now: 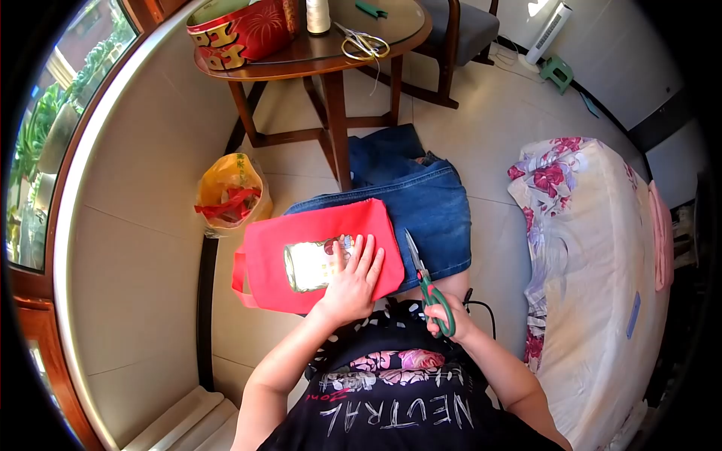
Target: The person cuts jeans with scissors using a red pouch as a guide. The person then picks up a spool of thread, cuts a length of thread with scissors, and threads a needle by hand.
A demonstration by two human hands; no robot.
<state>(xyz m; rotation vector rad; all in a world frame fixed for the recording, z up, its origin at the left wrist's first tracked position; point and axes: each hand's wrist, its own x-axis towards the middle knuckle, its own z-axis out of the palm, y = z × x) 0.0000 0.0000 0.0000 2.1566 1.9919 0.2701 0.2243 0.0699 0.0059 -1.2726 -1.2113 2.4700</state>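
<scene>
A red fabric bag point(263, 233) with a printed, shiny label point(307, 264) and a strap at its left end lies across my lap. My left hand point(353, 282) rests flat on the bag, fingers spread over the right part of the label. In my right hand point(451, 319) is a pair of scissors point(423, 276) with green handles, its blades pointing up and away from me. Blue denim jeans point(440, 207) lie under the bag and the scissors' blades.
Ahead stands a wooden table point(320, 66) with gold-handled scissors point(365, 46), a thread cone point(318, 19) and a red container point(244, 34). A yellow bag point(259, 184) of red scraps sits on the floor at left. To the right is a flower-patterned covered bed point(587, 278).
</scene>
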